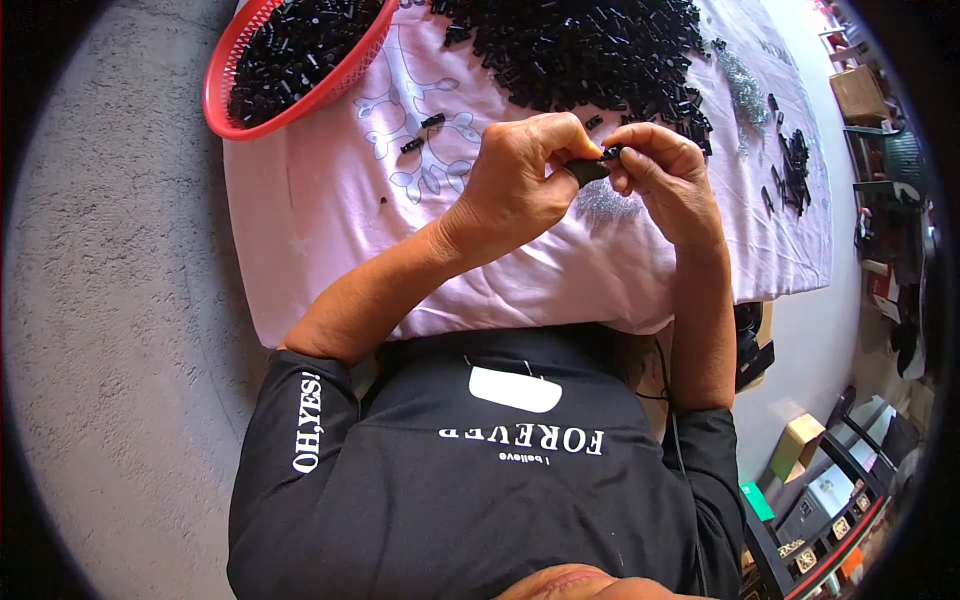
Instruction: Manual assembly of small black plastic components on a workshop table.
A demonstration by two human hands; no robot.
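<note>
My left hand [520, 180] and my right hand [675, 180] meet above the near part of a pink cloth-covered table [460, 295]. Between their fingertips is a small black plastic piece [612, 153], pinched from both sides. Something black wraps the end of my left thumb, perhaps a finger cover. Below the hands lies a small heap of shiny silver bits [608, 205], partly hidden by my right hand. Just beyond the fingers spreads a large pile of small black plastic parts [590, 50].
A red plastic basket [216, 90] full of black parts stands at the far left. A few loose black pieces [412, 146] lie near it. To the right are more silver bits [745, 90] and a small group of black parts [793, 170]. Shelves with boxes [860, 95] line the right side.
</note>
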